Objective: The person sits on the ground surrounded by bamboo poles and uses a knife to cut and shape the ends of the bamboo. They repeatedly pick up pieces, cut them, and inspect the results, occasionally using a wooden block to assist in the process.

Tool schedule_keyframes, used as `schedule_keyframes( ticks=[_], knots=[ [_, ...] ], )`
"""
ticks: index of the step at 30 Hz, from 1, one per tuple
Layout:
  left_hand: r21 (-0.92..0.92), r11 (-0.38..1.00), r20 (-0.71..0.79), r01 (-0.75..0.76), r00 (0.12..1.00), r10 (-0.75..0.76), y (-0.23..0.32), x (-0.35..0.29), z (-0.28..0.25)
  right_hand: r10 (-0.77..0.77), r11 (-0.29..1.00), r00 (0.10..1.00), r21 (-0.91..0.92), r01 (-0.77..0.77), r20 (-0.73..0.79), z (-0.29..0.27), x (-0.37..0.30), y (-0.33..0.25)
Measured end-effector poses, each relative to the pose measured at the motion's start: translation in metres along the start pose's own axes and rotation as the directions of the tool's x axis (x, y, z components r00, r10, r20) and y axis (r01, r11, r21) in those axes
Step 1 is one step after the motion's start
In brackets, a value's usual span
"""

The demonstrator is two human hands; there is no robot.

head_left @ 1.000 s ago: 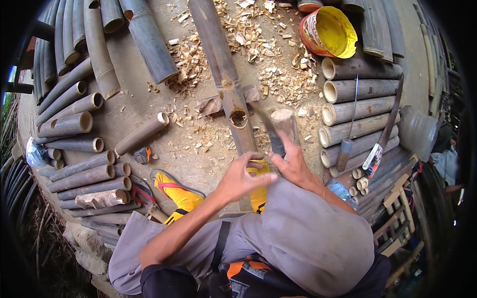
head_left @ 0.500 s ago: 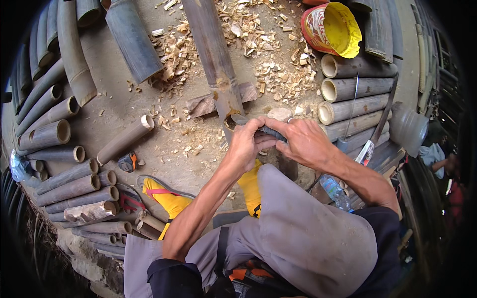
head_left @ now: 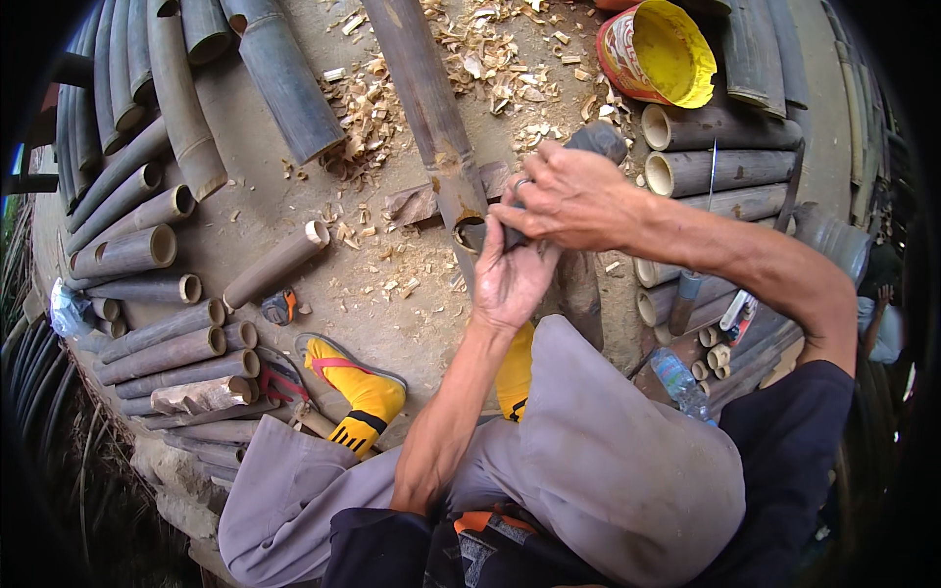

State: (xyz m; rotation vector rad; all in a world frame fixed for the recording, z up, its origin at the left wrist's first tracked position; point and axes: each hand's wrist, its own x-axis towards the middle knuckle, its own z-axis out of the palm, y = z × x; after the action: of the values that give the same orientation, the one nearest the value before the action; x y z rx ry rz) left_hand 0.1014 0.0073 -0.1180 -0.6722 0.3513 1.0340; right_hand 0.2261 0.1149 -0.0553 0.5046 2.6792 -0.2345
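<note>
A long brown bamboo pole (head_left: 423,93) slopes toward me, resting on a wooden block (head_left: 412,205), with a hollow cut near its close end. Beside that cut, my right hand (head_left: 578,196) wraps around a dark grey rounded piece (head_left: 600,143), whose blunt end sticks out past the knuckles; I cannot make out its kind. Palm up, my left hand (head_left: 515,279) meets the right one from below, its thumb raised against the same piece. The left fingers are mostly covered by my right hand.
Pale wood shavings (head_left: 377,122) litter the ground. Cut bamboo tubes (head_left: 157,353) lie stacked left, more tubes (head_left: 725,171) right. A red and yellow tin (head_left: 659,54) is at far right. A thin upright blade (head_left: 714,176), plastic bottle (head_left: 678,384) and tape measure (head_left: 279,307) lie around me.
My right hand has turned over and moved up, bringing the dark piece's blunt end into sight. My left hand has rolled palm up and shifted right. The whole view has swung slightly.
</note>
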Motion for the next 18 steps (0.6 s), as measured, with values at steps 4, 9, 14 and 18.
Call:
schedule_keyframes(
  ticks=[4, 9, 14, 18],
  knots=[
    [-0.051, 0.998, -0.095, -0.044, 0.995, 0.039, -0.028, 0.003, 0.000, -0.039, 0.962, 0.997, 0.269, 0.054, -0.060, 0.014, -0.011, 0.019],
    [0.215, 0.975, -0.436, 0.055, 0.899, 0.045, -0.022, -0.006, 0.027, -0.025, 0.812, 0.989, 0.580, -0.064, 0.144, 0.033, -0.020, 0.019],
    [0.458, 0.846, -0.566, 0.272, 0.824, 0.042, -0.010, -0.011, 0.031, 0.099, 0.626, 0.984, 0.760, -0.176, 0.146, 0.053, -0.034, -0.014],
    [0.597, 0.636, -0.640, 0.489, 0.768, 0.010, 0.006, -0.015, 0.033, 0.214, 0.410, 0.965, 0.882, -0.231, 0.153, 0.061, -0.036, -0.048]
  ],
)
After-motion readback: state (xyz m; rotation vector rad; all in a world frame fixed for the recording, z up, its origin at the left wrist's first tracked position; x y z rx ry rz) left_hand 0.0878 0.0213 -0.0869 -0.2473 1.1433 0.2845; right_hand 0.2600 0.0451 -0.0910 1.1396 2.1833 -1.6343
